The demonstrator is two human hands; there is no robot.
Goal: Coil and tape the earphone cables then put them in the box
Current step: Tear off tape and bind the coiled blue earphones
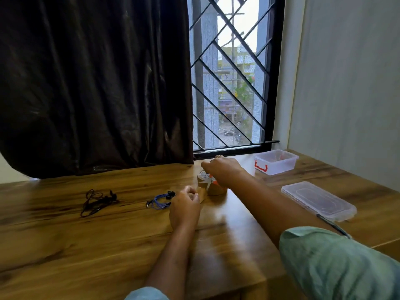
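A brown tape roll [217, 190] stands on the wooden table [108, 245] near the middle. My right hand [225, 169] is above it and grips scissors [210, 182] with orange handles, blades pointing down at the tape. My left hand [186, 205] pinches the free end of a tape strip [201, 194] pulled from the roll. Coiled blue earphones [161, 201] lie just left of my left hand. Black earphones [97, 202] lie loose and uncoiled further left. The clear plastic box [275, 163] with an orange latch stands open at the back right.
The box's clear lid [318, 200] lies flat on the right side of the table. A dark pen [333, 226] rests near the lid's front edge. A dark curtain [97, 83] and a barred window [231, 72] stand behind the table.
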